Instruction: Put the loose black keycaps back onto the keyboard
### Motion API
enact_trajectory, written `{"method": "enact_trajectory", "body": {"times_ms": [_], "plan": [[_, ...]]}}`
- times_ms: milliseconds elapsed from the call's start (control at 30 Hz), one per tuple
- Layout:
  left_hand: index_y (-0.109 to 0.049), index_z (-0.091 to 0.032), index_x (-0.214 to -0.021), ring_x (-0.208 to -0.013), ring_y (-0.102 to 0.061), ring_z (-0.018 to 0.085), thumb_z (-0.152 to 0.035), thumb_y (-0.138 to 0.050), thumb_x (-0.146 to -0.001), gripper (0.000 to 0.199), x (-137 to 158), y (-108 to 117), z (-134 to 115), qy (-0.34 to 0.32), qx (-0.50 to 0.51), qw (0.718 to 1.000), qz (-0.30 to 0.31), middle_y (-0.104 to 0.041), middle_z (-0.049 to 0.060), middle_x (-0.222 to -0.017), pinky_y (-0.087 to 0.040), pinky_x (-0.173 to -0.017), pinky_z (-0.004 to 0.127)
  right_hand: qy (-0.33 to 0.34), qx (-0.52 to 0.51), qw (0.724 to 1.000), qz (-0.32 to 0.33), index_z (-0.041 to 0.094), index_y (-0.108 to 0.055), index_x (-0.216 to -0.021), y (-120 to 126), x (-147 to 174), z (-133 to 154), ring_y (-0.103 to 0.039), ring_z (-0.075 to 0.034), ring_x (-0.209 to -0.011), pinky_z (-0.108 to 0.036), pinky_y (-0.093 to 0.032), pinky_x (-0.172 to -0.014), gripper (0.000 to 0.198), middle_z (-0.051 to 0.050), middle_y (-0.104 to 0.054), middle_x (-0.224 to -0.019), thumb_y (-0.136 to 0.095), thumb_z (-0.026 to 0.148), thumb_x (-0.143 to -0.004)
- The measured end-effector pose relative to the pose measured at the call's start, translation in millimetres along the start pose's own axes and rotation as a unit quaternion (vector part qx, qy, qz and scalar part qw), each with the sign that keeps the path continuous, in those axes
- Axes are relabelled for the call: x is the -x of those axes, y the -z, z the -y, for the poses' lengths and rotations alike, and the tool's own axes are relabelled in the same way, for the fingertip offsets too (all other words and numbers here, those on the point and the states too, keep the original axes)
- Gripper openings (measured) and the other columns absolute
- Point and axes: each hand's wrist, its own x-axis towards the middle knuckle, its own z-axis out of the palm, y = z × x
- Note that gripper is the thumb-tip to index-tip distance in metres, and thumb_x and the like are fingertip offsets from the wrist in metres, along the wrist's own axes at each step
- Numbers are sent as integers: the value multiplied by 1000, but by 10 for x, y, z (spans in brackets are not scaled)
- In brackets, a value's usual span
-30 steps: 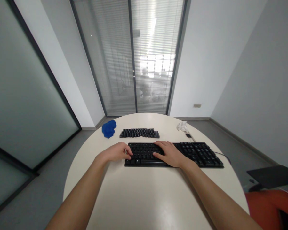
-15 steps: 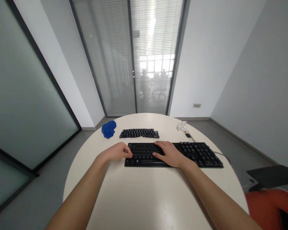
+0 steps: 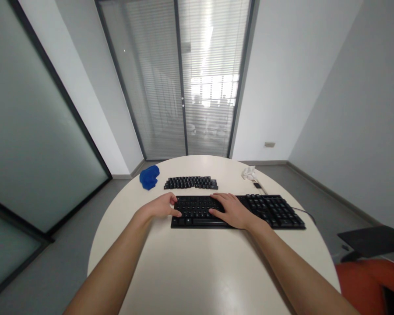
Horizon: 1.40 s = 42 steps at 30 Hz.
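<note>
Keyboard [image 3: 206, 222], left hand [image 3: 160, 207] at one end, right hand [image 3: 232, 211] spread on top, both hands unclenched

2 arms [image 3: 118, 258] extend forward, left grip [image 3: 160, 207] half-curled, right grip [image 3: 231, 211] spread palm-down.

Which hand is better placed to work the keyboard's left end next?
Probably the left hand: its fingers are at that end of the keyboard, while the right hand lies spread over it farther right.

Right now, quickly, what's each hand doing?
Left hand: partly open, thumb apart from fingers, at the left end of the large keyboard.
Right hand: open, laid over the large keyboard.
</note>
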Motion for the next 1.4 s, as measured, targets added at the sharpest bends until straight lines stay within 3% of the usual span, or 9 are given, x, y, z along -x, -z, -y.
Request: {"method": "enact_trajectory", "body": {"times_ms": [333, 467, 533, 567, 633, 667, 767, 900, 1400], "plan": [[-55, -18, -100, -84, -64, 22, -38, -84, -51, 61, -28, -28, 104, 5, 39, 999, 17, -65, 2, -92, -48, -70, 29, 0, 4, 1000, 2, 20, -56, -138, -5, -3, -5, -52, -33, -131, -54, -34, -114, 60, -14, -58, -142, -52, 59, -93], [-57, -18, -103, -78, -63, 20, -41, -85, -55, 59, -46, -18, 203, -44, 55, 997, 17, -65, 1, -88, -47, -66, 27, 5, 1, 1000, -2, 20, -56, -138, -7, -1, -11, -52, -33, -130, -55, -34, -114, 60, -14, -58, -142, -53, 59, -93], [-59, -18, -103, -73, -62, 18, -47, -79, -67, 50, -96, -6, 298, -83, 57, 995, 4, -66, 1, -83, -47, -64, 27, 6, 1, 1000, -1, 20, -56, -138, -11, 0, -16, -52, -33, -130, -55, -34, -114, 60, -14, -58, -142, -53, 59, -93], [-61, -18, -100, -72, -62, 18, -51, -71, -77, 41, -130, 0, 353, -101, 49, 993, -32, -65, 1, -80, -47, -63, 27, 6, 1, 1000, -1, 20, -56, -138, -14, 0, -18, -52, -33, -130, -55, -34, -114, 60, -14, -58, -142, -53, 59, -93], [-64, -18, -95, -75, -63, 18, -48, -58, -90, 31, -203, 8, 473, -130, -7, 969, -210, -67, 3, -83, -50, -69, 29, 4, 1, 1000, -2, 21, -56, -138, -19, 1, -22, -52, -33, -130, -55, -34, -114, 59, -14, -58, -142, -53, 59, -93], [-64, -18, -100, -82, -63, 20, -43, -55, -92, 28, -237, 8, 532, -123, -22, 957, -263, -67, 5, -92, -51, -76, 31, 4, 0, 1000, -3, 21, -56, -138, -22, 1, -23, -52, -33, -130, -55, -34, -114, 59, -14, -58, -142, -53, 59, -93], [-60, -17, -118, -103, -59, 24, -31, -51, -94, 29, -317, -10, 681, -117, -58, 933, -334, -63, 11, -118, -47, -96, 40, 3, -3, 1000, -3, 21, -56, -138, -22, 0, -22, -52, -33, -131, -55, -34, -114, 59, -14, -58, -142, -54, 59, -93], [-59, -19, -129, -120, -51, 28, -25, -55, -92, 37, -384, -69, 774, -135, -114, 924, -338, -57, 11, -129, -41, -107, 44, -1, -1, 1000, -1, 21, -56, -138, -11, 0, -11, -52, -33, -131, -54, -33, -114, 59, -13, -58, -142, -53, 60, -93], [-64, -18, -125, -114, -53, 27, -22, -53, -96, 31, -417, -106, 738, -125, -217, 913, -323, -61, 10, -124, -47, -100, 40, -2, 2, 1000, 0, 20, -56, -138, -4, 0, -5, -52, -33, -130, -55, -33, -114, 60, -14, -58, -142, -53, 59, -93]]}}
